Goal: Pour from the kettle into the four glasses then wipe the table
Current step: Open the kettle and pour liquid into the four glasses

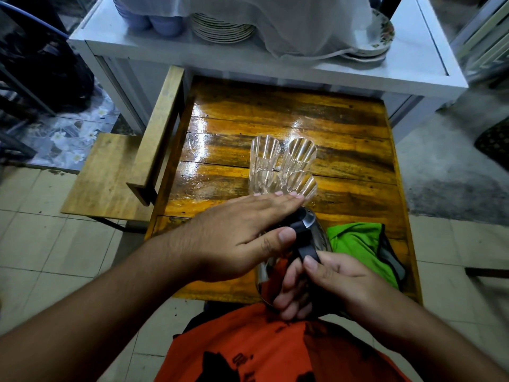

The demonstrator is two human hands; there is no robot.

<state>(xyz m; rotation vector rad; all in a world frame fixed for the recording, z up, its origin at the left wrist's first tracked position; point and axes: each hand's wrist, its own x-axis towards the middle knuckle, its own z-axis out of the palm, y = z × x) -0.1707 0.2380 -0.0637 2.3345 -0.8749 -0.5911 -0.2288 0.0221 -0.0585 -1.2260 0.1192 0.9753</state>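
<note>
From the head camera, the right hand [325, 285] gripped the steel kettle's [316, 230] black handle near the table's [358, 150] front edge. The left hand [239, 235] lay flat over its lid, fingers straight. Four glasses [281, 169] clustered mid-table; a green cloth [363, 246] sat front-right.

A light wooden chair [115, 172] stands just beside the left edge of the surface. Behind it, a white cabinet [413, 70] carries a stack of patterned plates [220, 30], pale blue bowls [154, 22] and a sheer white cloth [289, 26], over beige floor tiles [41, 230].
</note>
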